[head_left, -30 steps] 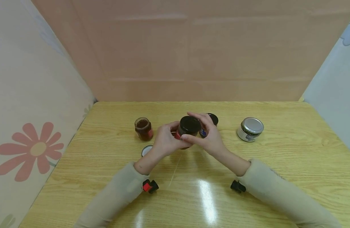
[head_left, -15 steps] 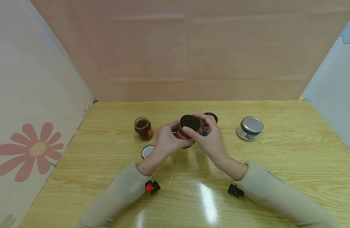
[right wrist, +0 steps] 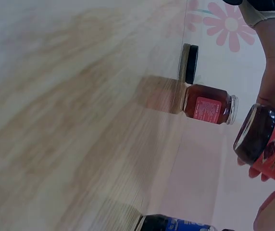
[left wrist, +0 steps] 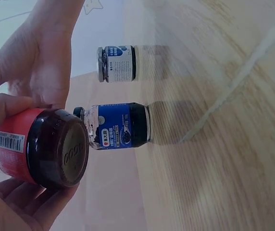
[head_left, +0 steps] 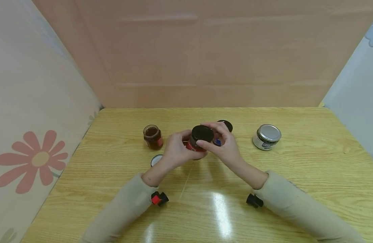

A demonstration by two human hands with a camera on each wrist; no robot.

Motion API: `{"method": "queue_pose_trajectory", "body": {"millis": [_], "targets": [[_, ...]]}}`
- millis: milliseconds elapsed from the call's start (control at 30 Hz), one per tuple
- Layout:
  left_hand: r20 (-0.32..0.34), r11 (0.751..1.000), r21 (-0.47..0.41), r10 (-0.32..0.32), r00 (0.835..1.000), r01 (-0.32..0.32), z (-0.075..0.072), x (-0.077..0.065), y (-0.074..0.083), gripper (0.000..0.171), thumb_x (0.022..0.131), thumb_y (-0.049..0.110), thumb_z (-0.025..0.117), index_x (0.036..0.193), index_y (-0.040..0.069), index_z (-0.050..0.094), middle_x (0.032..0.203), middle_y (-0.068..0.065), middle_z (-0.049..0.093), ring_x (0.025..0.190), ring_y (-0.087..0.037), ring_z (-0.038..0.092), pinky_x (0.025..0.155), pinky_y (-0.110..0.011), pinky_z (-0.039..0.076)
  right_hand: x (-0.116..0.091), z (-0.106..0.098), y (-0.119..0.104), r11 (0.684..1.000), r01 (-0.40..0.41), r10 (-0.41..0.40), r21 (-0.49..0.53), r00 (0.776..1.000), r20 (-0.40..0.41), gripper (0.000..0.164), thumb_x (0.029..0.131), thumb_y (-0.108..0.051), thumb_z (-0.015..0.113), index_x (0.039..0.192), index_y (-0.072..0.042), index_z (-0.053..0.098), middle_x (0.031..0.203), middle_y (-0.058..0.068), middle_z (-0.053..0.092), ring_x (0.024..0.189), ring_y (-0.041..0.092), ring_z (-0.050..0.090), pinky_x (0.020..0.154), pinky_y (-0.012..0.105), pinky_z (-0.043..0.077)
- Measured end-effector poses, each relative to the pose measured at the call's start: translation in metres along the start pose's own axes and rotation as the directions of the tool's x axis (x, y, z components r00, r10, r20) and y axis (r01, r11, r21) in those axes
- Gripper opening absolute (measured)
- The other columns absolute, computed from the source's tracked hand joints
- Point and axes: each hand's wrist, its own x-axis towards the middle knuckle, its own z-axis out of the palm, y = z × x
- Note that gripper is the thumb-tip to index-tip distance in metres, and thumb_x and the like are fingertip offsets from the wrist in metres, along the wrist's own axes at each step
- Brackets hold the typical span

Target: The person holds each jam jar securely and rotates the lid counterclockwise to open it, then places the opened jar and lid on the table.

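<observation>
My left hand point(head_left: 178, 150) grips a dark jar with a red label point(left wrist: 13, 140), fingers wrapped round its body. The jar is held above the table, and its base faces the left wrist camera. At the jar's black lid point(head_left: 202, 133), my right hand point(head_left: 227, 146) has its thumb on the near side and its fingers on the far side. The lid sits on the jar's top. Partly hidden behind my right hand stands a blue-labelled jar point(left wrist: 116, 126) with a black lid.
An open jar of reddish-brown contents point(head_left: 153, 138) stands at the left on the wooden table point(head_left: 119, 189). A loose lid point(head_left: 156, 160) lies in front of it, white inside up, partly covered by my left wrist. A silver-lidded jar point(head_left: 266, 137) stands at the right.
My right hand's fingers and thumb have shifted round the black lid, turning back and forth a little. My left hand keeps the jar in nearly the same place.
</observation>
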Motion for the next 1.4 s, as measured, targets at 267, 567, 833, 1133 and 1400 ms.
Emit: {"method": "queue_pose_trajectory", "body": {"millis": [267, 567, 833, 1133, 1400], "targets": [[0.101, 0.998, -0.051, 0.054, 0.993, -0.049, -0.005, 0.001, -0.007, 0.045, 0.069, 0.015, 0.084, 0.111, 0.01, 0.068, 0.101, -0.003, 0.071, 0.092, -0.016, 0.066, 0.079, -0.034, 0.053, 0.001, -0.006, 0.006, 0.997, 0.076, -0.074, -0.021, 0.992, 0.1, 0.05, 0.077, -0.011, 0.079, 0.124, -0.006, 0.062, 0.115, 0.003, 0.05, 0.097, 0.018, 0.045, 0.081, 0.023, 0.042], [0.199, 0.995, -0.091, 0.065, 0.978, -0.048, -0.012, 0.002, -0.013, 0.048, 0.068, 0.013, 0.084, 0.113, 0.011, 0.068, 0.105, 0.0, 0.07, 0.095, -0.014, 0.063, 0.086, -0.036, 0.05, 0.002, -0.008, 0.006, 0.991, 0.131, -0.128, -0.006, 0.978, 0.165, 0.051, 0.077, -0.014, 0.08, 0.124, -0.006, 0.062, 0.116, 0.004, 0.051, 0.099, 0.019, 0.042, 0.08, 0.029, 0.036], [0.296, 0.989, -0.113, 0.125, 0.947, -0.095, -0.019, 0.005, -0.018, 0.049, 0.07, 0.012, 0.084, 0.115, 0.011, 0.067, 0.107, -0.001, 0.069, 0.098, -0.014, 0.062, 0.092, -0.036, 0.048, 0.002, -0.008, 0.007, 0.979, 0.199, -0.189, -0.03, 0.96, 0.205, 0.053, 0.074, -0.02, 0.083, 0.121, -0.006, 0.063, 0.114, 0.003, 0.05, 0.093, 0.018, 0.039, 0.079, 0.031, 0.035], [0.367, 0.975, -0.14, 0.211, 0.906, -0.171, -0.024, 0.009, -0.019, 0.046, 0.07, 0.008, 0.082, 0.114, 0.007, 0.066, 0.107, -0.004, 0.069, 0.099, -0.014, 0.062, 0.097, -0.035, 0.047, 0.003, -0.01, 0.005, 0.969, 0.248, -0.238, -0.014, 0.941, 0.242, 0.054, 0.074, -0.024, 0.084, 0.12, -0.002, 0.063, 0.115, 0.005, 0.05, 0.091, 0.018, 0.038, 0.079, 0.03, 0.034], [0.384, 0.978, -0.138, 0.199, 0.902, -0.157, -0.025, 0.01, -0.019, 0.047, 0.07, 0.007, 0.082, 0.114, 0.007, 0.065, 0.106, -0.004, 0.069, 0.097, -0.013, 0.062, 0.097, -0.037, 0.046, 0.005, -0.011, 0.007, 0.964, 0.267, -0.255, -0.012, 0.931, 0.261, 0.058, 0.075, -0.029, 0.083, 0.121, 0.0, 0.063, 0.112, 0.006, 0.05, 0.089, 0.02, 0.037, 0.08, 0.03, 0.034]]}}
